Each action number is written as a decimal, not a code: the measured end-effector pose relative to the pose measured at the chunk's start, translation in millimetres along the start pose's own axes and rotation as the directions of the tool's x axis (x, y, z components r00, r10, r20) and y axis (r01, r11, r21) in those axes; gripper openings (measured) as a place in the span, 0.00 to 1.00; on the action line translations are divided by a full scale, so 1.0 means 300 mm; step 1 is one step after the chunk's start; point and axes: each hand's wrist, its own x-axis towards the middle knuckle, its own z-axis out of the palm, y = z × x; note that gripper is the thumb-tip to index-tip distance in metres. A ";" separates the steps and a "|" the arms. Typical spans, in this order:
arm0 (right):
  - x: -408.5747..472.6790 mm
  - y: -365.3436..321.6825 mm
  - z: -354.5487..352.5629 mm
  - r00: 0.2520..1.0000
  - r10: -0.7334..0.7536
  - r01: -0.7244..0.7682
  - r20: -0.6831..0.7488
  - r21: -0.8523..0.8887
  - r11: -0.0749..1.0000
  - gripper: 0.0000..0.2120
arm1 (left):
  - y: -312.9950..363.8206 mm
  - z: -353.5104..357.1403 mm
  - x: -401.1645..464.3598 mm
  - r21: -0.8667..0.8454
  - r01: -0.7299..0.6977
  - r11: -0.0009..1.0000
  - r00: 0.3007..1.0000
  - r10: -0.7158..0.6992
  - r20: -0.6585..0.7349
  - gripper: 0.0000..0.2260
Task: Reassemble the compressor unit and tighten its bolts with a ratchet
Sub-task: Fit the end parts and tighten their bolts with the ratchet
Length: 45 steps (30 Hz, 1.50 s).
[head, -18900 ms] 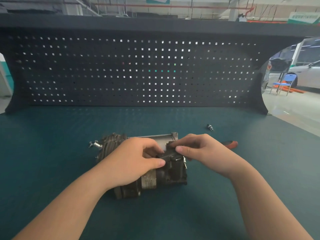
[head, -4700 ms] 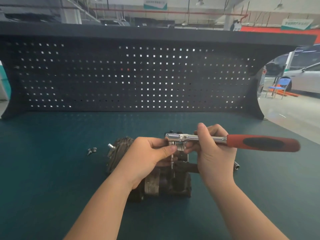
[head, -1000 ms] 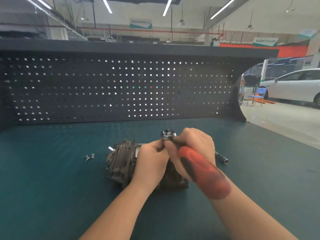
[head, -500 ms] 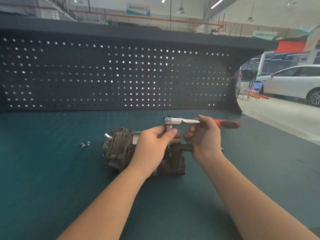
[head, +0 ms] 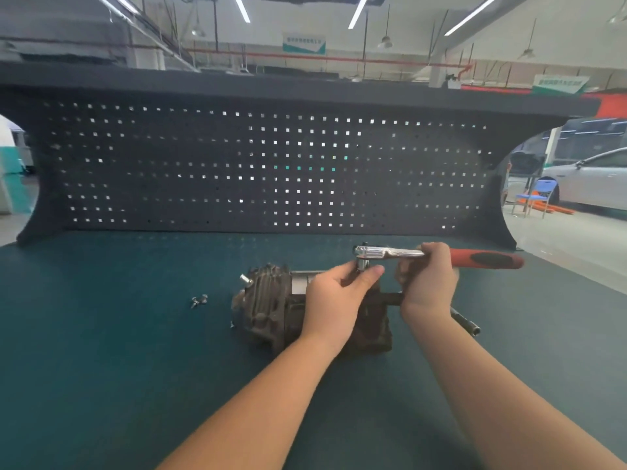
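Note:
The dark, finned compressor unit (head: 268, 308) lies on the green bench mat in front of me. My left hand (head: 339, 300) sits on top of it, thumb and fingers pinching the socket under the ratchet's head. The ratchet (head: 390, 253) is held level above the unit, chrome head to the left, red and black handle (head: 488, 260) pointing right. My right hand (head: 427, 283) grips its shaft just ahead of the handle. The bolt under the socket is hidden by my fingers.
Two loose bolts (head: 199, 300) lie on the mat left of the unit. A dark extension bar (head: 466, 323) lies to the right behind my right wrist. A black pegboard (head: 264, 171) closes the back of the bench. The mat's right edge drops to the shop floor.
One second ago the ratchet handle pointed toward me; it has swung out to the right and stays level there. My left hand has kept pinching the socket on the unit.

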 end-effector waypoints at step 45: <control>-0.030 -0.052 -0.030 0.978 -0.049 0.071 0.203 -0.101 0.992 0.12 | -0.023 -0.007 0.057 -0.097 0.088 0.991 0.994 -0.080 0.077 0.07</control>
